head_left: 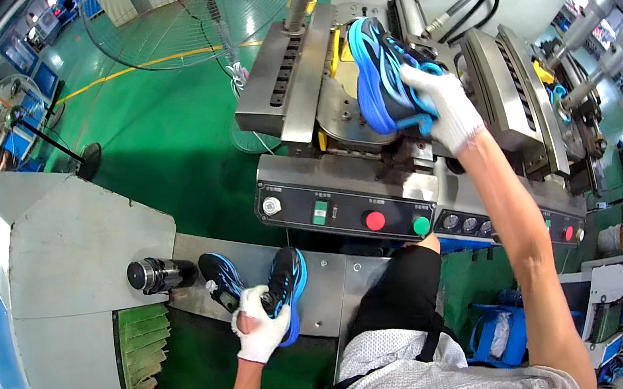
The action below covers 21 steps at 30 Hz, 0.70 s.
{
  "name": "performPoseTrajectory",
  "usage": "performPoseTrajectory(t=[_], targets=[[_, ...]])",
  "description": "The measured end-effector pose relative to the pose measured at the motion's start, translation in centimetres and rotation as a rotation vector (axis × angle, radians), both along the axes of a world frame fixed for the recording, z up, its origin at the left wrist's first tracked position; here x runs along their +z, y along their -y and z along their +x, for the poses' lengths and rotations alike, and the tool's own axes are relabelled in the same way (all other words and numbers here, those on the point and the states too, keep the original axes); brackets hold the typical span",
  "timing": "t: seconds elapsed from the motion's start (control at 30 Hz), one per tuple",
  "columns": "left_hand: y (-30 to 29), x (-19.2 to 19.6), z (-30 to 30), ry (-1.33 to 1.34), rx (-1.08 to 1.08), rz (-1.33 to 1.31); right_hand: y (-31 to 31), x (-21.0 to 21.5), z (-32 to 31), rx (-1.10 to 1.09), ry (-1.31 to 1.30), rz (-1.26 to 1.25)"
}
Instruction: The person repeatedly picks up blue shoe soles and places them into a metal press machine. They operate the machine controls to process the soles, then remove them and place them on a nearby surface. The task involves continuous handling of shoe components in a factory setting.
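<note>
Right hand [445, 108] over the machine [345, 177], its grip closed on the heel end of a blue-black shoe [381, 79], between two steel blocks [270, 76]; can't tell if it touches the metal plate [336, 106] beside it. Left hand [262, 328] has its grip closed on the heel end of a second shoe [292, 278] at the steel worktop's [331, 284] near edge, third shoe [221, 272] just left of it, dark cylinder [161, 274] by the worktop's left edge
</note>
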State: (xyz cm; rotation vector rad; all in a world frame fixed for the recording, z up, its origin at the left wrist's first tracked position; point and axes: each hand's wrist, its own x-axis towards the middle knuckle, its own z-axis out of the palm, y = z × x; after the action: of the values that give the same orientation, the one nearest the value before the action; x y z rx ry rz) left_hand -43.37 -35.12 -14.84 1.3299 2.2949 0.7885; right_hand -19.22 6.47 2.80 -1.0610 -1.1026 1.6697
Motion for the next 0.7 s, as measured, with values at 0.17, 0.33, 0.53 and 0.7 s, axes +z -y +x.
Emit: performPoseTrajectory(t=[0.17,0.33,0.53,0.7], targets=[[2.0,-6.2,0.8,-0.126,-0.116,0.007,-15.5,-4.2,-6.8,0.025,0.491,0.070],[1.8,-9.3,-0.1,0.050,-0.202,0.188,-21.3,-14.6,-10.8,-0.324,1.476,0.481],[0.2,-8.4,0.5,0.066,-0.076,0.182,-19.0,-12.4,-11.9,-0.122,1.343,0.380],[-1.3,-9.0,3.3,0.086,0.119,0.185,-13.8,-6.8,-12.3,0.032,1.332,0.442]])
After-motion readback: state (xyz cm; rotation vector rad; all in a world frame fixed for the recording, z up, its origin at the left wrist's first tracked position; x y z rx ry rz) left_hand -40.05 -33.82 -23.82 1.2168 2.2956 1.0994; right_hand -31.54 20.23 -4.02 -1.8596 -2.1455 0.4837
